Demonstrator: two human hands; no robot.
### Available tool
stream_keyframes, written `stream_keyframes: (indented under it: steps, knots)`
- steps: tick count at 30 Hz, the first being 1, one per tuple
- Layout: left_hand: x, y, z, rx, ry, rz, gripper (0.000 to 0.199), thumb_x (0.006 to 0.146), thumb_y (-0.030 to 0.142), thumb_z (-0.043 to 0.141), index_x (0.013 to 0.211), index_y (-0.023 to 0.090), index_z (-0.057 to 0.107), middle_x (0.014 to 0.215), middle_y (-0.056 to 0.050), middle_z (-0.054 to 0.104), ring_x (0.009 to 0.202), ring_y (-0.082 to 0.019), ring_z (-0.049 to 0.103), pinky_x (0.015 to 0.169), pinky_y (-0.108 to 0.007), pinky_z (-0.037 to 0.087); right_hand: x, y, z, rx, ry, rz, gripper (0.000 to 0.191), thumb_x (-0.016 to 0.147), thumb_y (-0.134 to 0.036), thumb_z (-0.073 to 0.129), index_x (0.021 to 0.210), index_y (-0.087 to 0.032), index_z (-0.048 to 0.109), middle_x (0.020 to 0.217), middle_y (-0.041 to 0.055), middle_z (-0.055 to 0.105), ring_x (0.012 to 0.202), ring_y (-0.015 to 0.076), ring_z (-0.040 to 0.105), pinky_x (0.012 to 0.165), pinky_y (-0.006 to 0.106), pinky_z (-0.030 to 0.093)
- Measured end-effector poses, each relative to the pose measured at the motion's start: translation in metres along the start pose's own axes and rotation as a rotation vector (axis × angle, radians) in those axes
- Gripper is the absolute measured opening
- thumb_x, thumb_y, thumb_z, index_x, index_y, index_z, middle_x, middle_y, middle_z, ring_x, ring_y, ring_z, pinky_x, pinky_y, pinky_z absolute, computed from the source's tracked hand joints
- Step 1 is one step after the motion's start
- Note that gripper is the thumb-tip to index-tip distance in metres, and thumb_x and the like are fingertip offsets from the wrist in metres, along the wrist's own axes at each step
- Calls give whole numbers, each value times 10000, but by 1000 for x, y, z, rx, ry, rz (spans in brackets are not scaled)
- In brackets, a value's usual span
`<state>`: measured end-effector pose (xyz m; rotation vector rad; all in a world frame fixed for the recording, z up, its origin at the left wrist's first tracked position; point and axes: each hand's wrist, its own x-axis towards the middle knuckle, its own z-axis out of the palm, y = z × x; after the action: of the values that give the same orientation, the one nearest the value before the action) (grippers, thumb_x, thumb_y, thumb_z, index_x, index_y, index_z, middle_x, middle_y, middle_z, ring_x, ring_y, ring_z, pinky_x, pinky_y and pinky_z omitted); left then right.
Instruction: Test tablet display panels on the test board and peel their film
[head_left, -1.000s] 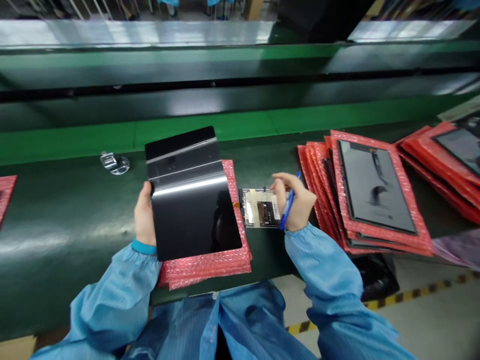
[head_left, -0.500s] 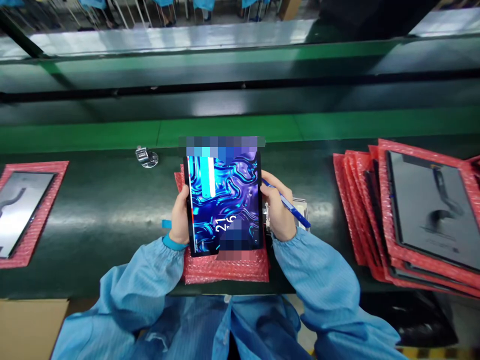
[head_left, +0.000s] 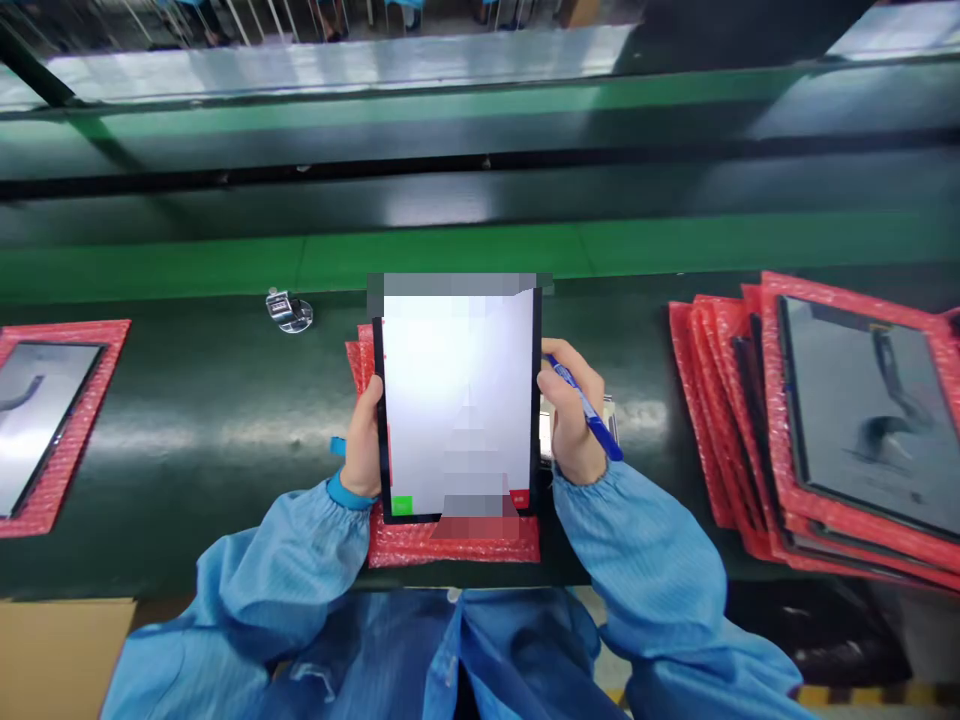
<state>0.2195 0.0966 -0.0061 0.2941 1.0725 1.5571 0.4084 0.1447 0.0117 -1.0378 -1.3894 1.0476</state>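
Note:
A tablet screen [head_left: 427, 400] is held up in front of me, lit almost wholly white, with a green box at its lower left and a red one at its lower right. My left hand [head_left: 364, 445] is closed on its left edge, thumb at the front. On the opposite edge my right hand [head_left: 576, 425] grips the tablet and also keeps a blue pen [head_left: 592, 422] between its fingers. Beneath the tablet lie red bubble-wrap bags [head_left: 454, 548]. A silvery object, partly hidden, sits behind my right hand.
A small metal tally counter [head_left: 289, 311] stands on the dark green bench [head_left: 217, 400]. At the right is a stack of red bubble-wrap bags [head_left: 712, 420] with a display panel [head_left: 862, 400] on top. Another panel [head_left: 45, 400] lies on red wrap at the left. A cardboard box [head_left: 64, 655] is below.
The tablet's display has gone from a blue and purple swirl picture to white with coloured corner boxes. Both hands and the tablet have shifted slightly to the right in view.

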Motion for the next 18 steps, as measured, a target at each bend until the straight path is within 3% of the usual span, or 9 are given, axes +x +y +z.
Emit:
stream_keyframes:
  steps: [3,8,12,15,18]
  knots:
    - [-1,0,0,-32,26,-20,274,815,405,691,975,193,760,986,-5,783,1217,-276,626,1012,-336,543,-1,-1,1,-20,2,26,194,829,-382,611,900,-202,602,568,-52,452,505,108,405,492,246,315]
    - [-4,1,1,-39,36,-30,274,818,386,692,1009,201,760,1013,10,780,1192,-267,643,1005,-324,544,4,0,-2,-113,66,23,137,802,-319,662,814,-205,587,557,-63,478,514,104,472,513,240,377]
    - [-5,2,0,-25,10,-60,333,817,414,697,1072,205,750,1029,5,778,1136,-270,674,981,-331,554,31,-14,-22,-283,126,-37,181,890,-387,577,855,-219,633,664,-12,646,632,161,635,613,298,473]
    - [-5,2,0,-35,29,-74,302,822,392,684,1044,199,754,990,9,783,1040,-246,713,902,-303,576,58,-34,-37,-606,-29,-120,258,918,-452,556,773,-251,626,667,-3,679,640,188,651,692,360,472]
    - [-4,3,1,-43,58,-80,247,814,342,668,982,188,760,955,16,786,891,-205,738,782,-262,585,73,-48,-41,-835,-167,-248,361,918,-453,557,619,-250,553,558,-11,595,527,169,540,619,344,403]
